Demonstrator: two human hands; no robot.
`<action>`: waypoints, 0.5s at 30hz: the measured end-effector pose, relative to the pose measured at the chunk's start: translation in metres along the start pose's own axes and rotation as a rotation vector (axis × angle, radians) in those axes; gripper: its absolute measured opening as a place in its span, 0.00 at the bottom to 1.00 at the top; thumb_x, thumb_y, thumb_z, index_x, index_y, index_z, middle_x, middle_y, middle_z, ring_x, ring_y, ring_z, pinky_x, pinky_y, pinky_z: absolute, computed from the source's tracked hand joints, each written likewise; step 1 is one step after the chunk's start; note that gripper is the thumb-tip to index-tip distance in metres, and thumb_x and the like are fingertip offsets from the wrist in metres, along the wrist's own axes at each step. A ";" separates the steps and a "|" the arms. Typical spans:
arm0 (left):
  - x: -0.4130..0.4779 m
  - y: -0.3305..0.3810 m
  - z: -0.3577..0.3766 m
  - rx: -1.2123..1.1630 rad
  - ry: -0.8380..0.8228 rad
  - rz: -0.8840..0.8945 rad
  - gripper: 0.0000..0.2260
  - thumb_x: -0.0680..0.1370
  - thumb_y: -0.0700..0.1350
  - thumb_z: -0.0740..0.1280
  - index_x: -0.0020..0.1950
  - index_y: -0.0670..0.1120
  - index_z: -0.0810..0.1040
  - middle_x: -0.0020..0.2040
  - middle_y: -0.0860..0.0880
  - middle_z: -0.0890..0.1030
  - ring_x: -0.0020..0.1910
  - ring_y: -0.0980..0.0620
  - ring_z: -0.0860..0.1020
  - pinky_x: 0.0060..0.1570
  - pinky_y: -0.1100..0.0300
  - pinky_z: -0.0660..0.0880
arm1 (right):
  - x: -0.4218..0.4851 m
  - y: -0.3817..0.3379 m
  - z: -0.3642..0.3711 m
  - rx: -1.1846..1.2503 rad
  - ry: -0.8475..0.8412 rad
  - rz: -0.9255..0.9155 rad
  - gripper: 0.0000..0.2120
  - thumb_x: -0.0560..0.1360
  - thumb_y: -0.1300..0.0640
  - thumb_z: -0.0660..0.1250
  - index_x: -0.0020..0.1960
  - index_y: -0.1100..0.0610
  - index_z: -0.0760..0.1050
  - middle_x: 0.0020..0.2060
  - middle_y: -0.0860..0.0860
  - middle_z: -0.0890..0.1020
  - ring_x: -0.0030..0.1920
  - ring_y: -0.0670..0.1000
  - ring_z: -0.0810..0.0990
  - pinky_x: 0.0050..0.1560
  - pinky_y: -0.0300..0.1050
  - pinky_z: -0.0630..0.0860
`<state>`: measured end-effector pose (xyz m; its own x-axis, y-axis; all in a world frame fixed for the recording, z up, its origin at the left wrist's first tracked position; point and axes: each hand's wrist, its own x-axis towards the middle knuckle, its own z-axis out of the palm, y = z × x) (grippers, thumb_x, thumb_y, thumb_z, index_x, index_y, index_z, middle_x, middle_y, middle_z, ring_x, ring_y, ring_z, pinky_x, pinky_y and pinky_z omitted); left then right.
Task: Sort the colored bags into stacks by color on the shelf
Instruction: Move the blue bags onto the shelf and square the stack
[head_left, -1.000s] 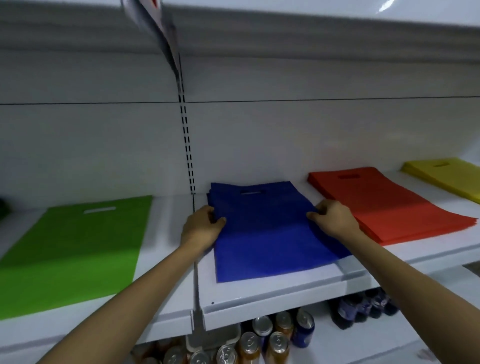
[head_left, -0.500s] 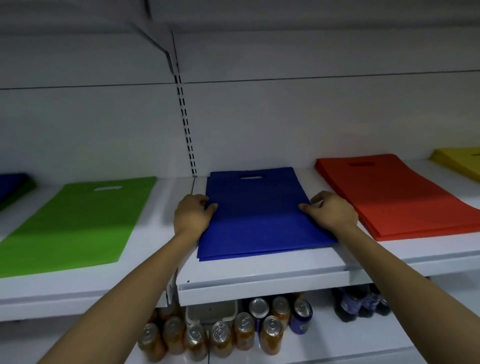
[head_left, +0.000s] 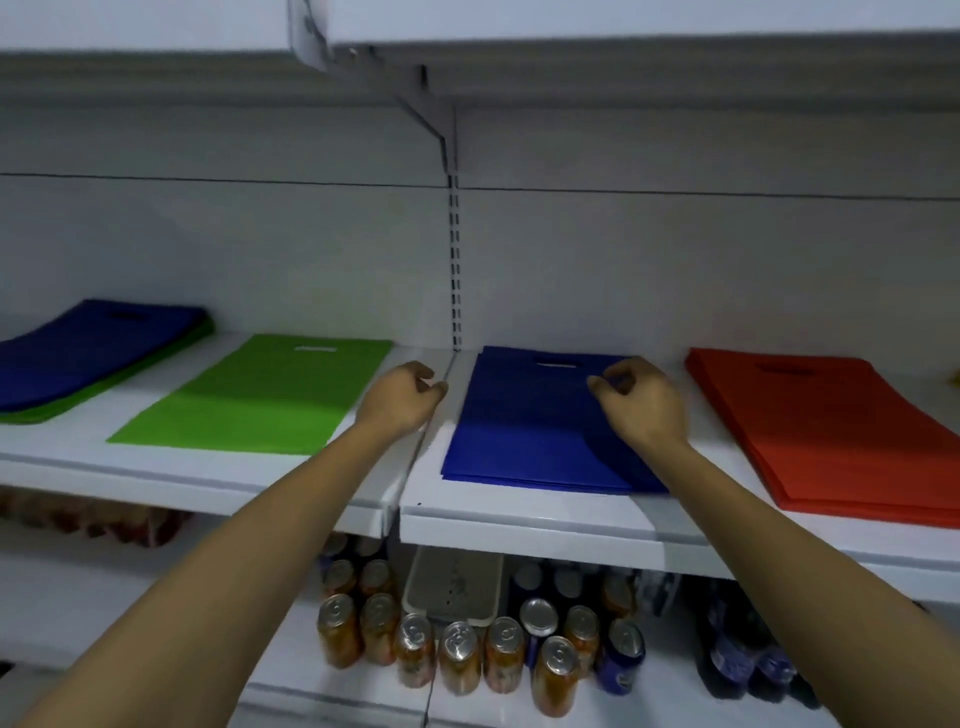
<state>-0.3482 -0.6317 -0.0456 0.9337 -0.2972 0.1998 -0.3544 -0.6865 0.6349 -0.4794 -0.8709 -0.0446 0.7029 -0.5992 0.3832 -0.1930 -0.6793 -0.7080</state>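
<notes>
Bags in a blue stack (head_left: 519, 431) lay flat on the white shelf (head_left: 519, 514), one grip on either side.

The blue stack sat just right of the seam between shelf panels, handle cut-outs toward the back wall. The right grip (head_left: 641, 402) was over the stack's right half, fingers curled toward the thumb; blur hid whether it pinched the top bag. The left grip (head_left: 410, 397) was above the seam beside the stack's left edge, fingers curled in and holding nothing. A green bag (head_left: 260, 400) lay flat left of the seam, and farther left was a mixed pile (head_left: 88, 348) with blue on top of green. A red stack (head_left: 831, 431) lay to the right, apart from the blue one. A slotted upright (head_left: 455, 270) ran up the back wall. On the lower shelf stood drink cans (head_left: 457, 654), a grey tray (head_left: 452, 587) and dark bottles (head_left: 743, 654).
</notes>
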 end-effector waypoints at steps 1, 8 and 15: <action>-0.005 -0.005 -0.013 0.016 0.031 -0.013 0.17 0.78 0.51 0.66 0.63 0.44 0.77 0.58 0.45 0.81 0.59 0.44 0.77 0.54 0.58 0.71 | 0.000 -0.011 0.006 0.016 -0.021 -0.030 0.13 0.75 0.47 0.68 0.54 0.54 0.77 0.41 0.48 0.78 0.44 0.53 0.78 0.42 0.44 0.74; -0.046 -0.067 -0.120 0.137 0.282 -0.145 0.15 0.77 0.52 0.67 0.60 0.46 0.78 0.54 0.46 0.82 0.57 0.44 0.78 0.54 0.55 0.73 | -0.015 -0.093 0.059 0.116 -0.237 -0.175 0.09 0.75 0.47 0.67 0.49 0.53 0.77 0.42 0.47 0.81 0.44 0.51 0.79 0.44 0.47 0.78; -0.108 -0.150 -0.218 0.186 0.417 -0.277 0.12 0.77 0.53 0.65 0.57 0.50 0.79 0.50 0.52 0.81 0.53 0.47 0.78 0.52 0.53 0.75 | -0.055 -0.189 0.129 0.174 -0.367 -0.303 0.09 0.74 0.46 0.68 0.40 0.51 0.77 0.35 0.47 0.80 0.41 0.52 0.79 0.39 0.43 0.72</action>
<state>-0.3847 -0.3522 0.0004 0.9215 0.1744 0.3470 -0.0599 -0.8191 0.5705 -0.3933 -0.6556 -0.0082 0.9101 -0.1760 0.3751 0.1520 -0.7003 -0.6974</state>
